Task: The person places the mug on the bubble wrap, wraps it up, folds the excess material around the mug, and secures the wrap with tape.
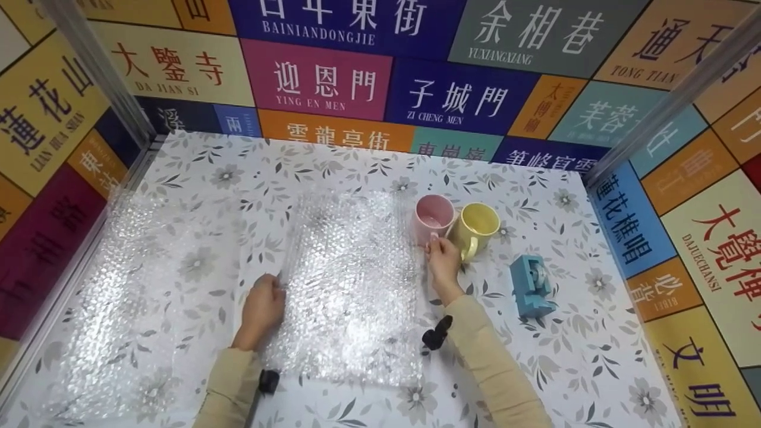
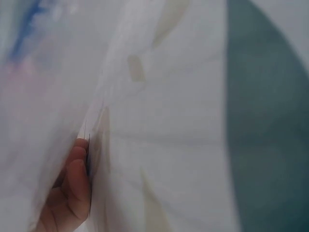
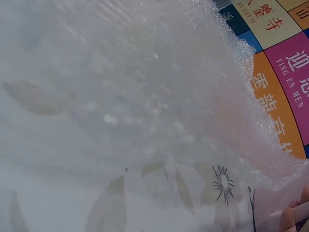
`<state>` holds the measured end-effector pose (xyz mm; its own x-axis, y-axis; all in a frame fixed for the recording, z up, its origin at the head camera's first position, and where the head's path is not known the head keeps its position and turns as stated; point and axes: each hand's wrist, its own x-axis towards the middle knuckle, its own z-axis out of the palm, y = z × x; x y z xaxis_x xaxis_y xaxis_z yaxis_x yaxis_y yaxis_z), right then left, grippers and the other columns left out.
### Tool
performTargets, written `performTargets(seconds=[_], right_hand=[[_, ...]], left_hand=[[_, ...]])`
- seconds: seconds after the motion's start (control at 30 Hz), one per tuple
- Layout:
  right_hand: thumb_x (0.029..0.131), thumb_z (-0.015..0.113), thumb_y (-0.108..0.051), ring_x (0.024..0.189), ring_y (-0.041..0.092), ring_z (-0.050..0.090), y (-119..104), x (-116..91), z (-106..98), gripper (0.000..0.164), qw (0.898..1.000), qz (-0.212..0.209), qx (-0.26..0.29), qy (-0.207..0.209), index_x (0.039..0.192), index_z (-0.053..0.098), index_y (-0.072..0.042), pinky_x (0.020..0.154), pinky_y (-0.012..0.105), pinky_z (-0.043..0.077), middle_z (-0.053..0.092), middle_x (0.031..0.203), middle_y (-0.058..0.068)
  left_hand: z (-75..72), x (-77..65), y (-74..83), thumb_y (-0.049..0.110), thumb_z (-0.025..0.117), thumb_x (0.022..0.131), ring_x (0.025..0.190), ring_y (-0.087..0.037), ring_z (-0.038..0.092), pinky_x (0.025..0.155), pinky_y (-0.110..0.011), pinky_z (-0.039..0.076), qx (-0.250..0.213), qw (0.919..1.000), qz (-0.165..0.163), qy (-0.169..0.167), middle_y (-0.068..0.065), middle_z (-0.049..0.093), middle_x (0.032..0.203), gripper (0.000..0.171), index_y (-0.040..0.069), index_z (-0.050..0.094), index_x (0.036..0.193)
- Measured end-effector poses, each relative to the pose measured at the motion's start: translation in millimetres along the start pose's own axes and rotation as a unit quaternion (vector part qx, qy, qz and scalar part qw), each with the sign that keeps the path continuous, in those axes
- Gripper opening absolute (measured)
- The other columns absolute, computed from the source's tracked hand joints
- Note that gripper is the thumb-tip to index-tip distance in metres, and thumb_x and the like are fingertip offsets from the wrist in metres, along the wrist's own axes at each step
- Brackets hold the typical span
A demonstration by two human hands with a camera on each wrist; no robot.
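Observation:
A pink mug (image 1: pixel 429 221) stands upright at the upper right corner of a bubble wrap sheet (image 1: pixel 351 291). My right hand (image 1: pixel 446 264) pinches its handle; in the right wrist view only part of the pink mug (image 3: pixel 268 208) shows at the lower right. Beside it stands a yellow mug (image 1: pixel 483 220), its handle turned toward me. Along the sheet's left edge rests my left hand (image 1: pixel 264 309), fingers loosely curled. The left wrist view shows its fingers (image 2: pixel 77 186) right at the film's edge.
Another bubble wrap sheet (image 1: pixel 113 297) lies on the left side of the flower-patterned table (image 1: pixel 333 160). To the right of the mugs sits a teal tape dispenser (image 1: pixel 526 291). Panels with printed signs (image 1: pixel 324 80) wall the table in at the back and both sides.

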<state>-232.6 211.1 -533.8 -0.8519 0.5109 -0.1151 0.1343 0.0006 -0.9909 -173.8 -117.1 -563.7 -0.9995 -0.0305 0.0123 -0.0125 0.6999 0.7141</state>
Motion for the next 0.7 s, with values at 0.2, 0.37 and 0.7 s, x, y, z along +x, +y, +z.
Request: performTargets(seconds=[0.2,0.37,0.7], right_hand=[[0.094,0.048,-0.014,0.063,0.013,0.046,-7,-7,-7,0.026,0.998,-0.031,-0.046,0.001,0.082,0.057,0.008,0.054,0.019,0.038,0.053,0.071,0.009],[0.094,0.048,-0.018,0.064,0.012,0.045,-18,-11,-16,0.03,0.998,-0.053,-0.04,-0.015,0.084,0.056,0.01,0.057,0.02,0.038,0.052,0.074,0.009],[0.094,0.048,-0.013,0.067,0.022,0.049,-38,-28,-29,0.028,0.996,-0.072,-0.027,-0.052,0.083,0.056,0.011,0.063,0.029,0.044,0.053,0.071,0.008]], left_hand=[[-0.4,-0.7,-0.9,0.004,0.048,0.085,0.074,-0.031,0.054,0.068,-0.044,0.045,-0.004,1.0,0.001,0.001,-0.016,0.054,0.081,0.012,-0.005,0.053,0.091],[-1.1,-0.1,1.1,0.003,0.047,0.085,0.073,-0.031,0.054,0.066,-0.043,0.045,0.006,1.0,-0.006,-0.002,-0.016,0.054,0.08,0.011,-0.005,0.052,0.091],[-1.3,1.6,5.6,0.007,0.043,0.088,0.074,-0.028,0.054,0.066,-0.04,0.045,0.022,0.9983,-0.042,-0.032,-0.016,0.055,0.084,0.015,-0.003,0.053,0.093]])
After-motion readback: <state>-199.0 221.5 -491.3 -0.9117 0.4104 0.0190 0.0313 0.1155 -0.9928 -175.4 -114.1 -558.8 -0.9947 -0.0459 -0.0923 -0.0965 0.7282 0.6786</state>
